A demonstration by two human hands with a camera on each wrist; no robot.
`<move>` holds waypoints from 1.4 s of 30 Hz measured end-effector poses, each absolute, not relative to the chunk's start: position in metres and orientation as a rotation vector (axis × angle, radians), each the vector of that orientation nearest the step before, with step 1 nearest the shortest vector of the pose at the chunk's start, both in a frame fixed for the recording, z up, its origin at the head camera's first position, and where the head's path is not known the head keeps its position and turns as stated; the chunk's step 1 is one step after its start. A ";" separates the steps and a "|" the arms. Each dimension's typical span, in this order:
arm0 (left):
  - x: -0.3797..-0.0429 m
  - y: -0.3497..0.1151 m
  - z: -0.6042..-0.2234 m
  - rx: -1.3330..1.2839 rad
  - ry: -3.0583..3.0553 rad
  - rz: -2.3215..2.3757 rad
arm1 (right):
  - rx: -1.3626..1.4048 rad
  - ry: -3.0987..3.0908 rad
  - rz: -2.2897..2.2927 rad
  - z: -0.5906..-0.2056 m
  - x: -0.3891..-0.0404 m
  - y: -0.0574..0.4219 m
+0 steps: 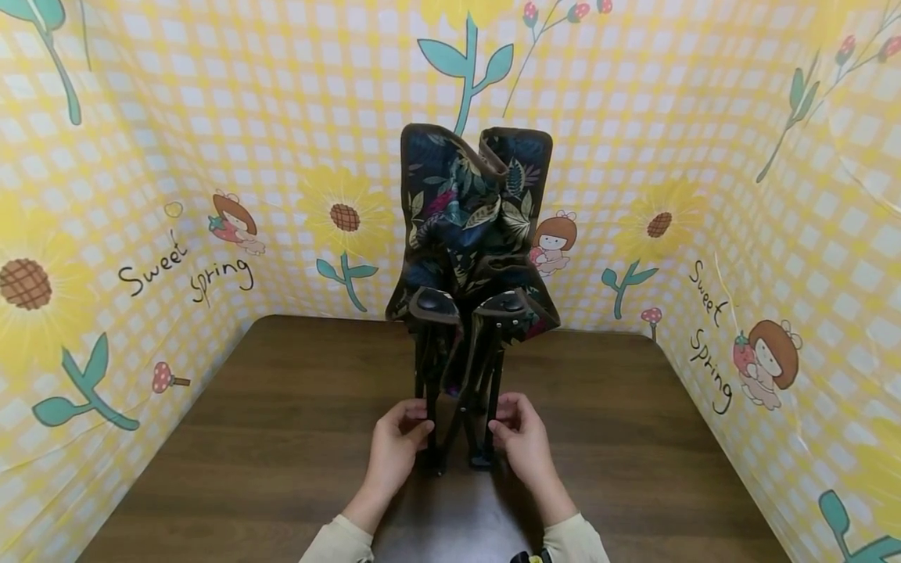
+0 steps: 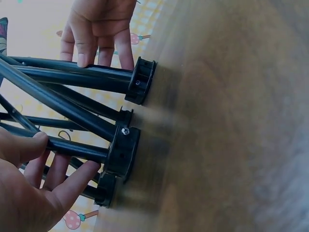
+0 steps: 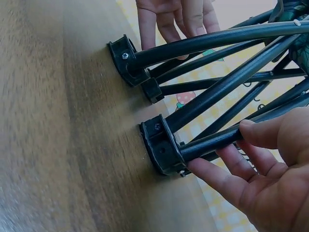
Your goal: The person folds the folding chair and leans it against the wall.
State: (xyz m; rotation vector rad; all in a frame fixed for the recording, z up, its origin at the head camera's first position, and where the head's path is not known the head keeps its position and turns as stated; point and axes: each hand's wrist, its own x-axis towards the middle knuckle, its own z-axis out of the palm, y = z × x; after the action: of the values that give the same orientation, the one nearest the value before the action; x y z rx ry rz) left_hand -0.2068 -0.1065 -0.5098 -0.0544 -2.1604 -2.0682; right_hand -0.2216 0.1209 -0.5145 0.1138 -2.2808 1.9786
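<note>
**Left hand [image 1: 398,447] and right hand [image 1: 524,444] on a folding chair [image 1: 461,274]**

Left hand clamped on a black left leg tube [image 2: 78,149], low down, thumb on one side, fingers curled behind. Right hand pinched the right leg tube [image 3: 212,143] likewise, one fingertip just beside the foot fitting [image 3: 163,145]. Hands apart, the chair's lower frame between them. Crossing tubes [image 2: 72,107] ran diagonally there, legs drawn close together. Above, dark leaf-print fabric [image 1: 457,207] hung creased and bunched. Chair upright, mid-table, feet at the brown tabletop [image 1: 296,407]; could not tell whether every foot touched. Pale sleeves [image 1: 339,543] at both wrists. Beyond, yellow-checked printed sheeting [image 1: 274,141] surrounded back and sides.
</note>
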 end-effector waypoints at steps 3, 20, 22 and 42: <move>-0.209 -0.107 -0.510 -0.055 -2.161 -2.061 | 0.115 -2.293 1.969 -0.513 -0.220 0.120; -0.206 -0.103 -0.499 -0.061 -2.244 -1.975 | 0.156 -2.336 1.887 -0.512 -0.222 0.119; -0.202 -0.101 -0.489 -0.069 -2.252 -1.964 | 0.148 -2.346 1.875 -0.512 -0.223 0.119; -0.230 -0.107 -0.520 -0.198 -2.298 -1.884 | 0.197 -2.349 1.849 -0.515 -0.239 0.118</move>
State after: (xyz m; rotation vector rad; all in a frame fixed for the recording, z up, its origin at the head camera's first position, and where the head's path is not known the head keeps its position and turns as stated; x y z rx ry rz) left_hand -0.2305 -0.1073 -0.5199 -0.1984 -2.2981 -1.8845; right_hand -0.2387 0.1184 -0.5149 0.1968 -2.3492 1.8492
